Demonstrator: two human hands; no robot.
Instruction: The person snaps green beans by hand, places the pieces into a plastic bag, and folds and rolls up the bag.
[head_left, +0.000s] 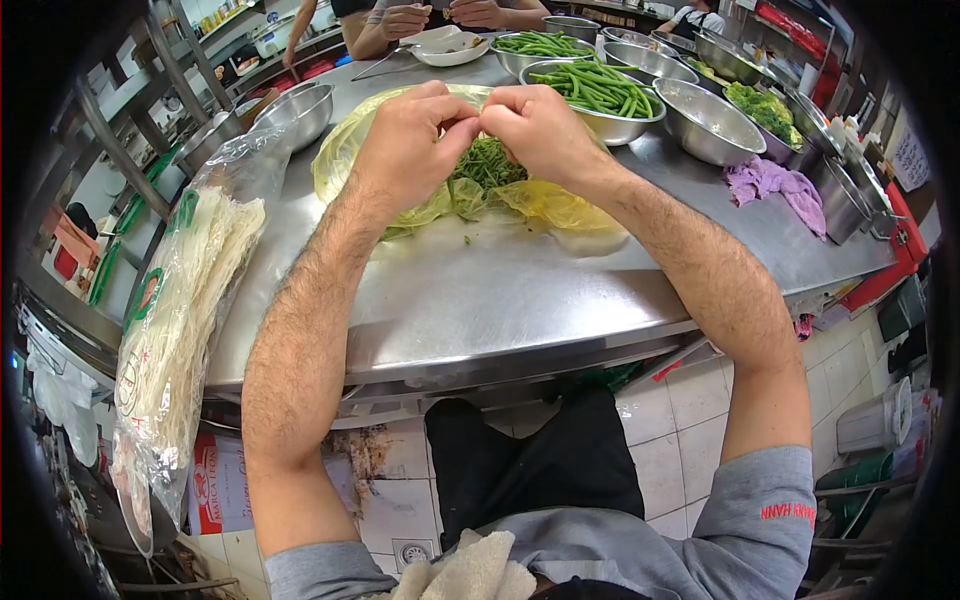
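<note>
My left hand (pixel 415 145) and my right hand (pixel 540 130) meet above the table, thumbs and fingertips pinched close together. Whatever they hold is hidden by the fingers. Beneath them lies a spread yellow plastic bag (pixel 575 205) with a pile of green bean trimmings (pixel 487 165) on it. Just beyond my right hand stands a metal bowl (pixel 615 130) heaped with whole green beans (pixel 600 88). Behind it, a second metal bowl (pixel 515 62) holds more green beans (pixel 543 44).
A long clear bag of pale dried noodles (pixel 190 300) hangs over the table's left edge. Metal bowls (pixel 710 120), broccoli (pixel 765 115) and a purple cloth (pixel 775 190) are at right. Across the steel table (pixel 480 290), another person's hands (pixel 440 16) work near a white dish (pixel 450 52).
</note>
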